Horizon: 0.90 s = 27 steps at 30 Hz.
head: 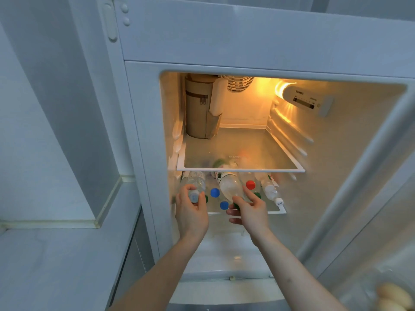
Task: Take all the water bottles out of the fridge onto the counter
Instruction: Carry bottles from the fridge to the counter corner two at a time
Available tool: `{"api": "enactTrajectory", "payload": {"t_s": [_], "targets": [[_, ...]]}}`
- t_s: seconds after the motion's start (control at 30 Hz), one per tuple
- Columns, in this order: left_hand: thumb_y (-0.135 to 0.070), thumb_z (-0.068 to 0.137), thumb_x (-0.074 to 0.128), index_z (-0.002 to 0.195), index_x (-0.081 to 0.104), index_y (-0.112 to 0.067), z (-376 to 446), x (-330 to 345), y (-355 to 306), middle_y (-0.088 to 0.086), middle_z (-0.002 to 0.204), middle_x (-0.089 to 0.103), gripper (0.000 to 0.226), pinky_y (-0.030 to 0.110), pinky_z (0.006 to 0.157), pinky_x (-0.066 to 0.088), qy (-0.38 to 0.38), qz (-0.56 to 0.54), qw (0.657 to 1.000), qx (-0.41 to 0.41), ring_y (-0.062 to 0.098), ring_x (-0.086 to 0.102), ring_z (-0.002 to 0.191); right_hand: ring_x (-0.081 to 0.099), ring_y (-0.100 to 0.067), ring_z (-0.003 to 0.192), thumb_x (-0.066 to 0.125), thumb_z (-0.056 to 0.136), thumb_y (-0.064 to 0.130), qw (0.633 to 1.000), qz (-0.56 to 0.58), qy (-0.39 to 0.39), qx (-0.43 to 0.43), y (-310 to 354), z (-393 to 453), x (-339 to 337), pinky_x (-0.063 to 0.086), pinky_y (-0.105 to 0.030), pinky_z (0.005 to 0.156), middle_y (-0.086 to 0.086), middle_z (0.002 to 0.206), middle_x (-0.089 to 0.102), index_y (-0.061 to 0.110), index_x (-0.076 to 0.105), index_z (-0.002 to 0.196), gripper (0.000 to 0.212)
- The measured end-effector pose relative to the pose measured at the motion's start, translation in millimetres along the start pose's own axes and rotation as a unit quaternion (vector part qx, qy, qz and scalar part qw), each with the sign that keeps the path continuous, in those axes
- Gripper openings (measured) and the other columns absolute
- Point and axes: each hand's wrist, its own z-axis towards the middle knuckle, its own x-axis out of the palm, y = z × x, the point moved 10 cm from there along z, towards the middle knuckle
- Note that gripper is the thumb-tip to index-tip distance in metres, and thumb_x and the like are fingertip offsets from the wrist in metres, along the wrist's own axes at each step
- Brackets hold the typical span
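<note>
Below the glass shelf [241,169], our left hand [190,212] grips a bottle [194,185] neck; our right hand [249,209] clasps another bottle [231,187]; full, probably heavy and slippery

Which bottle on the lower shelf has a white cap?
The bottle lying at the far right, its white cap pointing toward the shelf's front edge. Neither hand touches it. The other loose caps in view are blue, red or green.
</note>
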Motion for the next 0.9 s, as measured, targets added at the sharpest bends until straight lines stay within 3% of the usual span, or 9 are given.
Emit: {"api": "enactTrajectory", "payload": {"t_s": [0.1,0.13,0.2,0.27,0.37,0.57,0.73,0.9], "targets": [[-0.021,0.098,0.064,0.111,0.056,-0.022,-4.3,-12.2,-26.4,-0.004,0.108,0.057,0.015,0.006,0.069,0.04,0.013,0.045,0.996,0.081,-0.015,0.046,0.095,0.074,-0.02,0.071,0.064,0.093,0.015,0.998,-0.004,-0.051,-0.045,15.1,-8.3,-13.1,0.066,-0.047,0.069,-0.006,0.077,0.072,0.027,0.055,0.148,0.058],[-0.024,0.098,0.063,0.112,0.056,-0.025,-5.0,-15.4,-32.0,-0.006,0.108,0.056,0.015,0.01,0.071,0.044,0.021,0.062,0.993,0.099,-0.013,0.045,0.095,0.076,-0.019,0.073,0.064,0.093,0.016,0.996,-0.009,-0.067,-0.066,21.2,-11.7,-17.9,0.066,-0.046,0.067,-0.004,0.087,0.074,0.028,0.059,0.144,0.053],[-0.03,0.1,0.06,0.113,0.054,-0.031,-7.1,-21.8,-39.5,-0.008,0.108,0.053,0.015,0.031,0.074,0.054,0.038,0.09,0.988,0.119,-0.001,0.046,0.089,0.077,-0.02,0.082,0.064,0.094,0.018,0.99,-0.023,-0.088,-0.111,33.2,-20.5,-26.6,0.065,-0.04,0.064,0.001,0.102,0.075,0.032,0.068,0.134,0.043],[-0.032,0.101,0.056,0.114,0.052,-0.033,-8.8,-29.1,-46.3,-0.008,0.108,0.051,0.014,0.041,0.074,0.056,0.059,0.109,0.984,0.128,0.002,0.052,0.082,0.075,-0.025,0.09,0.065,0.094,0.019,0.982,-0.05,-0.099,-0.156,46.4,-28.1,-33.7,0.065,-0.039,0.066,0.013,0.105,0.072,0.034,0.073,0.122,0.033],[-0.036,0.103,0.052,0.115,0.051,-0.035,-14.5,-42.2,-55.1,-0.009,0.108,0.051,0.013,0.042,0.075,0.057,0.081,0.118,0.979,0.145,0.01,0.062,0.078,0.071,-0.025,0.091,0.066,0.091,0.028,0.959,-0.129,-0.097,-0.231,73.5,-44.2,-36.6,0.063,-0.05,0.077,0.028,0.103,0.064,0.037,0.073,0.108,0.021],[-0.04,0.102,0.053,0.111,0.053,-0.036,-38.8,-58.1,-59.3,-0.015,0.103,0.055,0.01,0.034,0.077,0.052,0.152,0.156,0.962,0.162,0.008,0.057,0.086,0.072,-0.026,0.076,0.067,0.088,0.038,0.934,-0.211,-0.076,-0.279,103.4,-71.9,-41.2,0.061,-0.052,0.07,0.018,0.085,0.064,0.037,0.069,0.098,0.01],[-0.046,0.1,0.055,0.103,0.053,-0.04,-56.1,-76.7,-35.3,-0.016,0.094,0.057,0.007,0.035,0.074,0.06,0.252,0.195,0.942,0.108,0.006,0.059,0.08,0.069,-0.017,0.05,0.073,0.094,0.035,0.921,-0.308,0.033,-0.237,99.0,-87.8,-17.5,0.059,-0.05,0.058,-0.003,0.075,0.064,0.028,0.069,0.091,0.009],[-0.05,0.099,0.055,0.102,0.054,-0.039,-83.3,-103.3,-3.1,-0.019,0.092,0.059,0.011,0.021,0.074,0.048,0.299,0.255,0.916,0.077,0.002,0.058,0.08,0.071,-0.013,0.054,0.073,0.093,0.041,0.845,-0.457,0.225,-0.161,49.2,-97.0,31.4,0.058,-0.038,0.064,-0.002,0.076,0.069,0.027,0.068,0.089,0.016]]}}
